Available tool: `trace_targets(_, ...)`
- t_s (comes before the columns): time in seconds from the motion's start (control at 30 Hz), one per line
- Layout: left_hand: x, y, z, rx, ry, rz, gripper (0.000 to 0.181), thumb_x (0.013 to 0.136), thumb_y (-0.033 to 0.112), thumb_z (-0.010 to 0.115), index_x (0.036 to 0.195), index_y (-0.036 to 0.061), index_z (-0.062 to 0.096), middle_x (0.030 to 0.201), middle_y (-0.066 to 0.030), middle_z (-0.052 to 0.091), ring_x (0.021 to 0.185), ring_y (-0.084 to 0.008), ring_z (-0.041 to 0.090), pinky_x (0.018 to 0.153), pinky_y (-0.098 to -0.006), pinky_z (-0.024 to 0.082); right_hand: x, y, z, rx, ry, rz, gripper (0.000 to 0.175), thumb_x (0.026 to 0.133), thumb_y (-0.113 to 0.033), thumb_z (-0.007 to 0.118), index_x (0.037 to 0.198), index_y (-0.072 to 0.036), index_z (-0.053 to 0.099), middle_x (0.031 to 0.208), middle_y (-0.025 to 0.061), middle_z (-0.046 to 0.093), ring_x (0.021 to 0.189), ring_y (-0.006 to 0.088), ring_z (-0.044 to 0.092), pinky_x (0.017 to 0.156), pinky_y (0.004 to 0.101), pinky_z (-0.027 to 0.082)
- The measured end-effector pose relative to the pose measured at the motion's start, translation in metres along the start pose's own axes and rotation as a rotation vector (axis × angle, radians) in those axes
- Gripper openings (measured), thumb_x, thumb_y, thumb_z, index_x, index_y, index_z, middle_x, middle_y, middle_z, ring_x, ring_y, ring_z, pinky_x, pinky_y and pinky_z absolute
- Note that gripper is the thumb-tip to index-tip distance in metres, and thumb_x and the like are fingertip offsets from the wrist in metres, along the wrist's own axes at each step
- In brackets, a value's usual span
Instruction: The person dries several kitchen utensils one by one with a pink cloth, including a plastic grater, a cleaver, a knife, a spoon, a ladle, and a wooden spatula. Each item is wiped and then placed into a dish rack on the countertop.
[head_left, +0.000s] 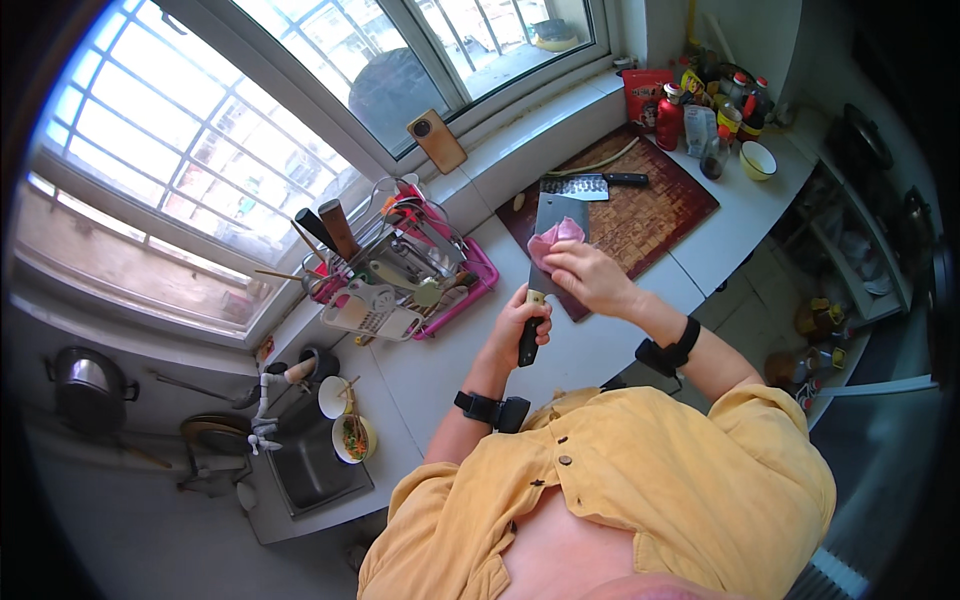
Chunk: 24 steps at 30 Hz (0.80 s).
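Note:
My left hand (523, 319) grips the black handle of a cleaver (551, 217) near the cutting board's front corner. The broad blade points away from me. My right hand (592, 277) holds a pink cloth (556, 238) against the blade. Beneath lies a dark red and brown cutting board (637, 225). On it, beyond the blade's tip, rests a second cleaver (585, 186) with a black handle. A long pale green vegetable stalk (611, 157) lies near the board's far edge, and a small pale piece (519, 201) lies at its left side.
A pink-framed rack (487, 266) packed with utensils stands left of the board. Bottles, including a red one (670, 118), and a small bowl (757, 161) stand at the right. A phone (437, 142) leans at the window. Two bowls sit beside the sink (307, 465), one holding chopped food (354, 439).

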<state>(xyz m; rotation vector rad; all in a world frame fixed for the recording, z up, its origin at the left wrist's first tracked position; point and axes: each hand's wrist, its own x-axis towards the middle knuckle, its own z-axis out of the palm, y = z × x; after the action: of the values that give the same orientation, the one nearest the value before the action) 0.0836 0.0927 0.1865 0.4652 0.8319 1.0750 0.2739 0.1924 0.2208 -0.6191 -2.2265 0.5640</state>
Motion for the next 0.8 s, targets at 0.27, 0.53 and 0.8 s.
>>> trace_targets(0.27, -0.015, -0.003, 0.012, 0.213, 0.131, 0.1, 0.032, 0.089, 0.002, 0.062, 0.117, 0.0137, 0.05, 0.076, -0.0018, 0.054, 0.051, -0.0117, 0.052, 0.042, -0.0265, 0.042, -0.014, -0.011, 0.024, 0.116, 0.015, -0.059, 0.019, 0.09, -0.012, 0.067, 0.109, -0.007, 0.065, 0.125, 0.0132, 0.059, 0.113, 0.0342, 0.061, 0.095, 0.0432, 0.052)
trace_targets(0.53, -0.032, 0.0, 0.025, 0.305, 0.132, 0.134, 0.042, 0.087, 0.001, 0.061, 0.126, 0.0114, 0.051, 0.078, -0.0017, 0.055, 0.05, -0.0106, 0.051, 0.042, -0.0266, 0.042, 0.044, 0.042, 0.011, -0.065, 0.32, -0.157, 0.016, 0.085, -0.008, 0.068, 0.099, -0.013, 0.062, 0.111, 0.0095, 0.059, 0.104, 0.0325, 0.06, 0.092, 0.0443, 0.048)
trace_targets(0.8, -0.037, -0.004, 0.026, 0.276, 0.172, 0.207, 0.044, 0.087, 0.001, 0.06, 0.129, 0.0102, 0.049, 0.077, -0.0017, 0.054, 0.048, -0.011, 0.05, 0.041, -0.0272, 0.042, 0.008, -0.008, 0.021, 0.186, 0.034, -0.11, 0.016, 0.089, -0.011, 0.068, 0.105, -0.012, 0.064, 0.108, 0.0112, 0.057, 0.103, 0.0321, 0.062, 0.088, 0.0416, 0.052)
